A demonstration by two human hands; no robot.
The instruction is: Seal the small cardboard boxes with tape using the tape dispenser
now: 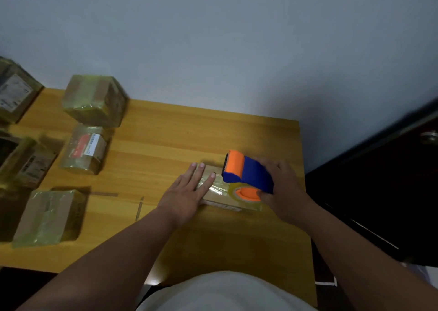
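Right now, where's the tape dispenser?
Head view, right of centre: the tape dispenser is gripped in the right hand, over the small box the left hand presses.

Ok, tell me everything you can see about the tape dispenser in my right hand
The tape dispenser has a blue plastic-looking body with an orange front section and a dark edge at its far end. An orange hub with a clear roll of tape shows beneath. The right hand grips it from the right, holding it tilted over the small cardboard box on the wooden table. The left hand presses flat on that box beside it.
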